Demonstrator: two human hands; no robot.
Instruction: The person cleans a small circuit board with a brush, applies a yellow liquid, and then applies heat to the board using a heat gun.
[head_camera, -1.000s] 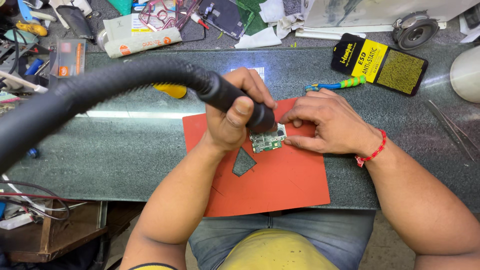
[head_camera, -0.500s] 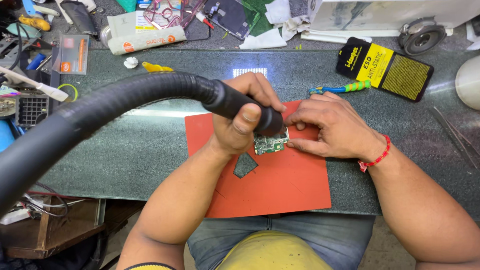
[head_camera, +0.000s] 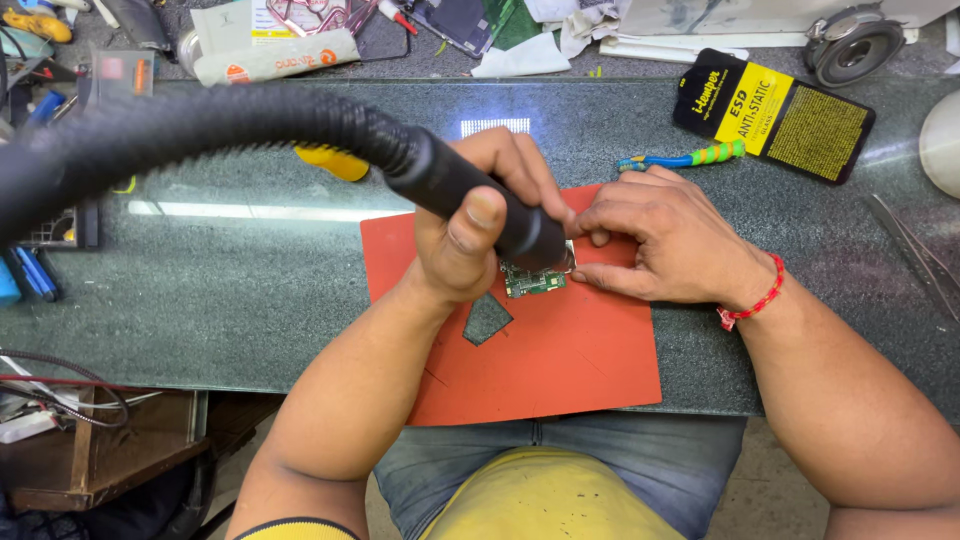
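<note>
Board (head_camera: 533, 282) lies on the red mat (head_camera: 560, 370), mid-counter (head_camera: 250, 270), half hidden under the nozzle (head_camera: 480, 205). My left hand (head_camera: 480, 225) wraps its grip tight around the nozzle handle, tip angled down onto the board. My right hand (head_camera: 665, 240) presses fingertips at the board's right edge, pinning it. Judgement: keep the tip steady over one spot, fingers clear of it, hose (head_camera: 200, 125) slack.

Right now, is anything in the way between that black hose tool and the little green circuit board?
Nothing visible does. The left hand holds the black hose tool with its tip right over the green circuit board on the red mat. The right hand steadies the board from the side, its fingers beside the tip, not under it.
</note>
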